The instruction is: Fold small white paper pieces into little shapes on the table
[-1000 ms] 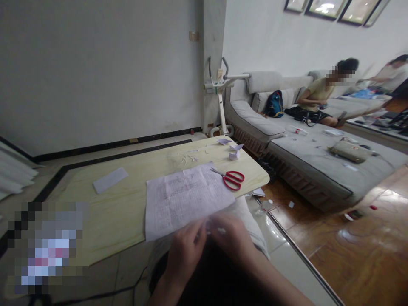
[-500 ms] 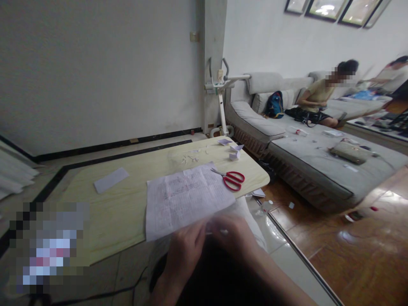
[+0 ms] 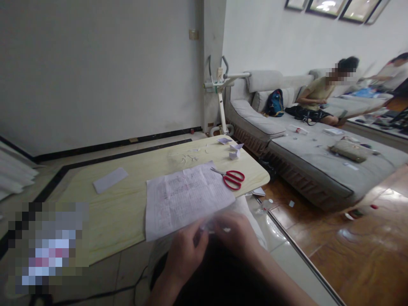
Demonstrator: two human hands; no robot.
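Note:
My left hand and my right hand meet above my lap at the table's near edge. Fingers of both are closed around a small piece of white paper, mostly hidden and blurred; only pale bits of it show. Just beyond them a large creased sheet of printed paper lies on the pale wooden table. Red-handled scissors rest on the sheet's right edge and the table, blades pointing left.
Folded papers stand at the table's far right corner, with thin paper scraps nearby. A white paper strip lies to the left. Grey sofa seats a person; a plastic bottle is low on the right.
My fingers have shifted slightly around the small paper, with the left thumb and fingers a little further apart. The sheet and scissors stay put.

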